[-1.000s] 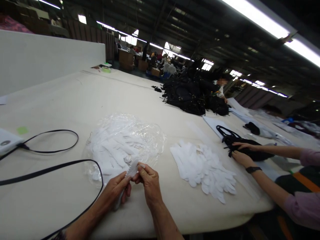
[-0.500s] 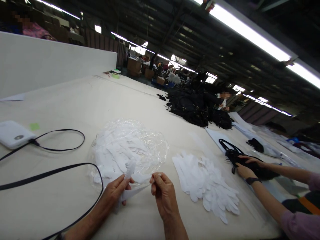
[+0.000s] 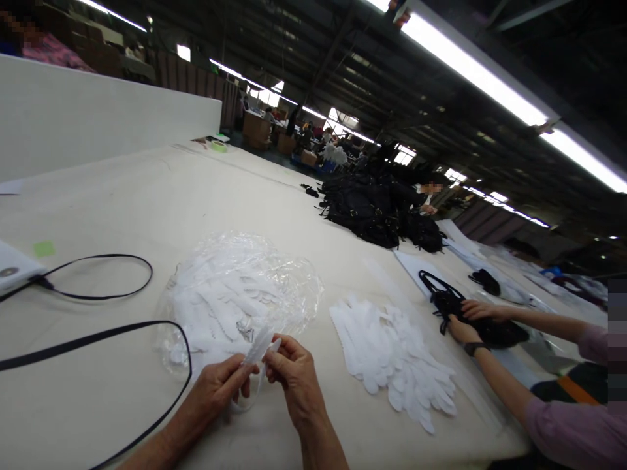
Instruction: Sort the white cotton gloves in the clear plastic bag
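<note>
A thin white strip [image 3: 259, 347] with a toothed edge, looking like fabric, is pinched between the fingers of my left hand [image 3: 220, 384]. My right hand [image 3: 294, 373] is close beside it, thumb and fingers closed on the strip's other end, so that the strip bends in a loop between both hands. Just beyond them lies a clear plastic bag [image 3: 296, 281] with many similar white pieces [image 3: 220, 300] in it or under its film. To the right of my right hand, a loose pile of white rounded strips [image 3: 392, 359] is fanned out on the table.
A black cord [image 3: 98, 339] curves along the left, near a white device [image 3: 17, 267] and a green sticky note [image 3: 44, 248]. At right, a co-worker's hands [image 3: 470, 323] handle a black bag [image 3: 494, 329]. Black bags [image 3: 362, 202] are heaped farther back, near a white partition [image 3: 108, 117].
My right hand has moved left, close to my left hand, bringing its end of the strip along. The stretched strip now bends in a loop. The view has shifted slightly.
</note>
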`<state>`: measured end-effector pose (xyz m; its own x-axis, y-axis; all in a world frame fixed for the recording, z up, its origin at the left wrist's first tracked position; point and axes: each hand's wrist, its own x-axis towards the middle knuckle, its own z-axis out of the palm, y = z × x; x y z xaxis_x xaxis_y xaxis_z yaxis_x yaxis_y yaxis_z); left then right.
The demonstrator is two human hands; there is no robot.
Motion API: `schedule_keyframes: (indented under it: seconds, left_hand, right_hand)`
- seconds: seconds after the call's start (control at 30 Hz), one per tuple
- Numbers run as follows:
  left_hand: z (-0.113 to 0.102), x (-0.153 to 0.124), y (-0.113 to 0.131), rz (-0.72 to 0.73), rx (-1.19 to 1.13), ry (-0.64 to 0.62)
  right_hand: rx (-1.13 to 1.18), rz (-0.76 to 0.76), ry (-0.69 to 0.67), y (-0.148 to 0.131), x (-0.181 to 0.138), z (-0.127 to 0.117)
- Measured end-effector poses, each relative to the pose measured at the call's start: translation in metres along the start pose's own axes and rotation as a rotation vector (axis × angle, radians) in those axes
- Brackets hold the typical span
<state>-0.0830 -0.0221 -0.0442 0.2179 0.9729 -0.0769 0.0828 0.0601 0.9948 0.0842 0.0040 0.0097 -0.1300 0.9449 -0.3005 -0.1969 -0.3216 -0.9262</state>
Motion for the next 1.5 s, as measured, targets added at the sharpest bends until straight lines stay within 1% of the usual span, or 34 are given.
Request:
schedule_keyframes:
  seconds: [0.07, 0.2, 0.37, 0.47, 0.53, 0.63, 0.7, 0.73, 0.77, 0.83, 0.9, 0.97, 1.07, 1.13, 1.2, 1.3, 1.37, 1.4, 1.43, 1.47, 1.5]
  left_hand:
    - [0.001, -0.001, 0.002, -0.004, 0.033, -0.005]
    - [0.001, -0.004, 0.008, 0.001, 0.062, 0.001]
    - [-0.001, -0.006, 0.016, -0.008, 0.008, -0.009]
    - [0.000, -0.005, 0.017, -0.033, -0.022, 0.012]
    - [0.002, -0.004, 0.015, -0.078, -0.045, 0.041]
    - [0.003, -0.006, 0.007, -0.167, -0.045, 0.098]
    - [0.001, -0.007, -0.001, -0.213, -0.022, 0.148]
    - [0.001, -0.006, -0.005, -0.220, -0.011, 0.148]
    - [0.001, -0.006, -0.009, -0.218, -0.010, 0.115]
    - [0.003, -0.005, -0.015, -0.215, -0.052, 0.100]
    - [0.006, -0.006, -0.018, -0.211, -0.108, 0.095]
    - [0.009, -0.006, -0.019, -0.209, -0.142, 0.091]
    - [0.009, -0.004, -0.021, -0.222, -0.152, 0.075]
    - [0.009, -0.002, -0.022, -0.233, -0.139, 0.050]
    - [0.009, -0.001, -0.020, -0.219, -0.138, 0.055]
    - [0.011, -0.001, -0.013, -0.160, -0.158, 0.103]
    - [0.013, -0.001, -0.008, -0.125, -0.166, 0.100]
    - [0.013, -0.001, -0.007, -0.110, -0.165, 0.097]
    - [0.013, 0.000, -0.006, -0.098, -0.164, 0.095]
    - [0.012, 0.000, -0.006, -0.090, -0.161, 0.093]
    - [0.011, 0.000, -0.007, -0.087, -0.155, 0.090]
  right_hand:
    - [-0.039, -0.010, -0.001, 0.000, -0.002, -0.001]
    - [-0.105, -0.054, 0.060, 0.002, -0.004, 0.000]
    - [-0.129, -0.076, 0.103, 0.008, -0.004, -0.001]
    - [-0.067, -0.064, 0.117, 0.012, -0.003, -0.005]
    - [0.015, -0.063, 0.140, 0.014, -0.004, -0.007]
    - [0.182, -0.089, 0.193, 0.018, -0.009, -0.010]
    - [0.241, -0.114, 0.216, 0.019, -0.014, -0.016]
    - [0.236, -0.125, 0.225, 0.019, -0.016, -0.023]
    - [0.206, -0.134, 0.233, 0.017, -0.019, -0.031]
    - [0.093, -0.147, 0.253, 0.008, -0.025, -0.056]
    - [-0.069, -0.146, 0.268, -0.011, -0.029, -0.086]
    - [-0.258, -0.120, 0.259, -0.037, -0.027, -0.118]
    - [-0.550, -0.108, 0.290, -0.076, -0.006, -0.156]
    - [-0.715, -0.106, 0.323, -0.094, 0.014, -0.171]
    - [-0.784, -0.126, 0.367, -0.102, 0.032, -0.178]
    - [-0.778, -0.199, 0.462, -0.100, 0.049, -0.176]
    - [-0.735, -0.270, 0.522, -0.090, 0.051, -0.163]
    - [-0.689, -0.295, 0.518, -0.082, 0.049, -0.153]
    - [-0.627, -0.304, 0.481, -0.074, 0.045, -0.139]
    - [-0.550, -0.291, 0.406, -0.064, 0.040, -0.123]
    - [-0.469, -0.254, 0.297, -0.053, 0.033, -0.105]
